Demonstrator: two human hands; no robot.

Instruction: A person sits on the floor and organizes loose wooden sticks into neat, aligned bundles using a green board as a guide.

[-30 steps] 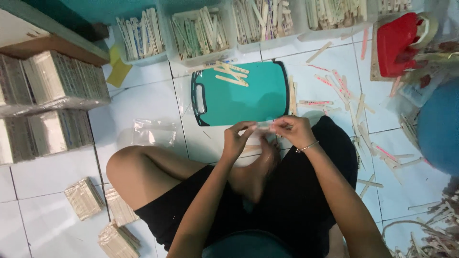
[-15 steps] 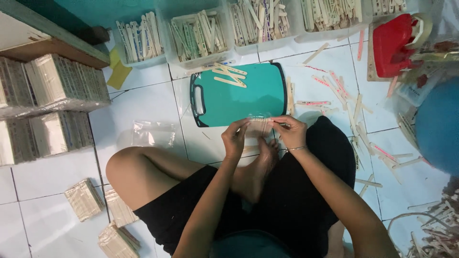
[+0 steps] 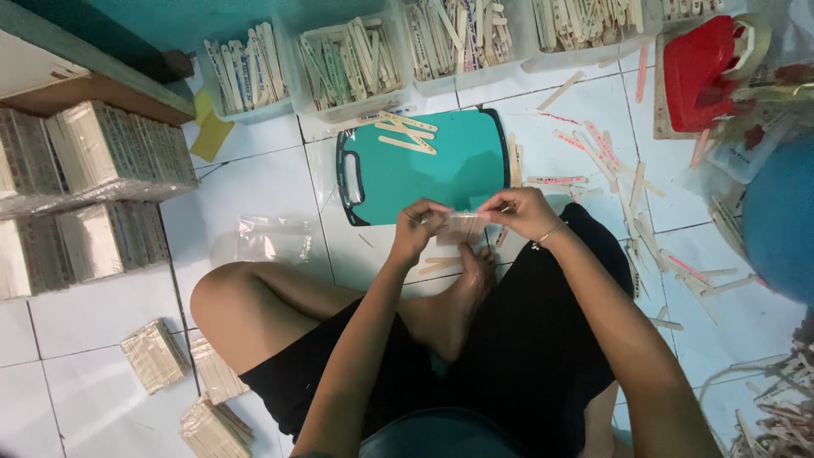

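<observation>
I sit cross-legged on a white tiled floor. My left hand (image 3: 420, 227) and my right hand (image 3: 519, 212) together hold a small clear plastic bag with wooden sticks (image 3: 462, 227) in it, just above my foot. The left hand grips its left end, the right hand pinches its upper right edge. Right behind the hands lies a teal cutting board (image 3: 424, 174) with a few loose wooden sticks (image 3: 407, 136) on its far edge.
Clear tubs of sticks (image 3: 348, 64) line the back. Stacks of wrapped stick bundles (image 3: 93, 187) stand at left, small packed bundles (image 3: 154, 356) lie by my knee. An empty clear bag (image 3: 271, 239) lies on the tiles. Loose sticks (image 3: 627, 195) scatter right, near a red object (image 3: 699, 59).
Both hands with the small bag have shifted slightly away from me, toward the cutting board's near edge; the right hand's fingers moved along the bag's top.
</observation>
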